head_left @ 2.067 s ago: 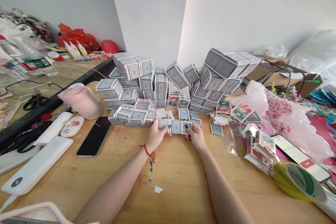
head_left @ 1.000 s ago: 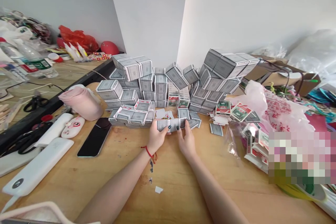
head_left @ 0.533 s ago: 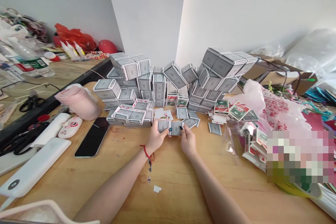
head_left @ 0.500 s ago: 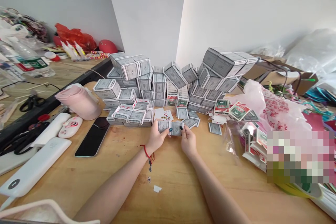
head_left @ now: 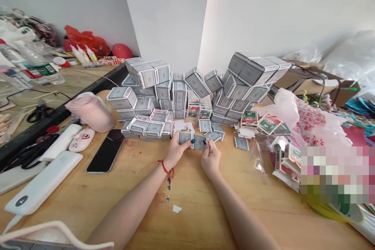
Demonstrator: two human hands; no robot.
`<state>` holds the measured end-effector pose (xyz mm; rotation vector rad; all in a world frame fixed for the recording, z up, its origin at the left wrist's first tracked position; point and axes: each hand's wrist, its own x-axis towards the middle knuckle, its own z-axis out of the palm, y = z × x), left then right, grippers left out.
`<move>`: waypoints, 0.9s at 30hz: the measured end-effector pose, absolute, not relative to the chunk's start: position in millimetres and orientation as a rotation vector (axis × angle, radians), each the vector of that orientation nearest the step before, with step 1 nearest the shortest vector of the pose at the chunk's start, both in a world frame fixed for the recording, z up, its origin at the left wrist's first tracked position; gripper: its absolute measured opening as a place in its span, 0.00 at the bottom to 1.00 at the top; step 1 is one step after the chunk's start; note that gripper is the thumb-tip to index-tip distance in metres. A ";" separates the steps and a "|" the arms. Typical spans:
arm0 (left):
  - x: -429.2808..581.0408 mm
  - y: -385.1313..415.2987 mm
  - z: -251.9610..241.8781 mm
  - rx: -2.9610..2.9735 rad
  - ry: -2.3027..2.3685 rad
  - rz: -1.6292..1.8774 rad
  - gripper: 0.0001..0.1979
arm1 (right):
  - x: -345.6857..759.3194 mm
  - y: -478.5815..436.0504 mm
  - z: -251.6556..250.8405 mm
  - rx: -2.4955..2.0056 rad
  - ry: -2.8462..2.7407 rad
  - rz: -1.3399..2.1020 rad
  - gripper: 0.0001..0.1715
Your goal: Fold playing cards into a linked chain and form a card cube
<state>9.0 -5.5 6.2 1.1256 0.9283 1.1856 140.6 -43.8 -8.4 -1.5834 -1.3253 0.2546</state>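
Grey-backed playing cards [head_left: 198, 141] are pinched between my two hands over the front of the table. My left hand [head_left: 176, 149] is closed on their left end, thumb across the backs. The fingers of my right hand [head_left: 211, 157] grip the right end. Just beyond lie loose playing cards [head_left: 184, 125], some face up, and more cards [head_left: 215, 134] back up. Behind stands a structure of box-like blocks [head_left: 179, 93] made from the same grey cards. Two green and red card boxes [head_left: 249, 119] sit to its right.
On the left lie a black phone [head_left: 106, 151], a white power bank [head_left: 43, 181], scissors [head_left: 41, 113] and a rolled pink cloth [head_left: 90, 111]. Plastic bags [head_left: 307, 119] and opened card boxes [head_left: 285, 162] crowd the right. A paper scrap [head_left: 176, 208] lies between my forearms.
The view has shifted slightly. Both hands still hold the cards, and my right fingers have curled a little more at the right end.
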 end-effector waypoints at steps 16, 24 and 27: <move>4.5 -5.4 11.6 0.652 0.605 1.056 0.21 | 148.5 -45.2 2.1 -1.265 -1.776 0.589 0.18; 2.8 -4.4 12.4 0.569 0.547 1.093 0.21 | 185.2 -20.9 -15.1 -1.884 -1.325 -0.157 0.28; -0.2 -3.5 14.6 0.569 0.539 1.104 0.21 | 192.4 -15.9 -23.1 -1.919 -1.351 -0.081 0.30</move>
